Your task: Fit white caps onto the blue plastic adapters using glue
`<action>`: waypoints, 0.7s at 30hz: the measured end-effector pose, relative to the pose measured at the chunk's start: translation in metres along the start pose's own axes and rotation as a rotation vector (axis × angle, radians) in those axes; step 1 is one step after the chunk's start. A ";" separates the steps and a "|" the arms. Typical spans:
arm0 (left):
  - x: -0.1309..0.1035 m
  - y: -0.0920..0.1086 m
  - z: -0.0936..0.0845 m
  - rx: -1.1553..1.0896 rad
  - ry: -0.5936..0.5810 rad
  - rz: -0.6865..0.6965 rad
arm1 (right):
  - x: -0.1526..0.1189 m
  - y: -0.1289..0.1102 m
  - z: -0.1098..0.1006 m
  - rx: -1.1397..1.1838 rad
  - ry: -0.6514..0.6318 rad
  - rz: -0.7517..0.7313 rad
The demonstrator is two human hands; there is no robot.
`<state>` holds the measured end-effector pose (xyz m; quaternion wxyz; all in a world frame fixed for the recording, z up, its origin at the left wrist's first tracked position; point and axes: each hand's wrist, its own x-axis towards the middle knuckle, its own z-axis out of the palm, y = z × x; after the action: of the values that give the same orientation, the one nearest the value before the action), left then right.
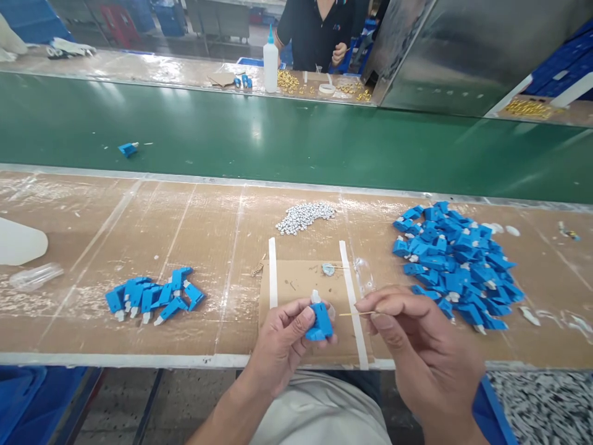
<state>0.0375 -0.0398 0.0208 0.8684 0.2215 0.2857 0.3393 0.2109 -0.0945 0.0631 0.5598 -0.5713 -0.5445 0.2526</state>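
My left hand (290, 334) grips a blue plastic piece (320, 321) with a white tip pointing up, above a cardboard sheet (296, 278) taped to the bench. Between the thumb and fingers of my right hand (417, 346) is a thin toothpick (354, 314); its free end points at the blue piece, a short gap apart. A small greyish blob (328, 269) with another thin stick lies on the cardboard. Beyond the cardboard sits a pile of tiny grey-white pieces (306, 216). To the right is a large heap of blue pieces (456, 259), to the left a smaller group (152, 295).
A green conveyor belt (208, 136) runs behind the bench, with one blue piece (128, 149) on it. Across it stands a person (319, 31) near a white bottle (270, 65) and gold-coloured parts (288, 80). A blue bin (495, 408) is at lower right.
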 end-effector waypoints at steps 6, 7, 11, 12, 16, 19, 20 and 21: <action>-0.001 -0.003 0.002 -0.001 0.003 -0.023 | 0.005 -0.006 0.007 -0.057 -0.091 -0.096; -0.002 -0.003 0.003 0.003 0.004 -0.026 | 0.006 -0.005 0.008 -0.062 -0.093 -0.098; -0.002 -0.003 0.004 0.015 -0.008 -0.025 | 0.006 -0.001 0.009 -0.052 -0.090 -0.094; -0.002 -0.003 0.005 0.015 -0.013 -0.023 | 0.005 0.000 0.009 -0.053 -0.095 -0.088; -0.003 -0.003 0.004 0.011 -0.031 -0.018 | 0.004 0.002 0.009 -0.090 -0.133 -0.088; -0.003 -0.003 0.003 0.020 -0.035 -0.008 | 0.004 0.003 0.009 -0.122 -0.140 -0.105; -0.003 -0.004 0.002 0.025 -0.034 -0.004 | 0.004 0.003 0.009 -0.127 -0.147 -0.106; -0.003 -0.004 0.001 0.032 -0.032 -0.001 | 0.005 0.003 0.009 -0.129 -0.155 -0.108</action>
<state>0.0378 -0.0448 0.0202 0.8694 0.2409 0.2771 0.3307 0.2050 -0.0862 0.0594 0.4910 -0.5547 -0.6311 0.2301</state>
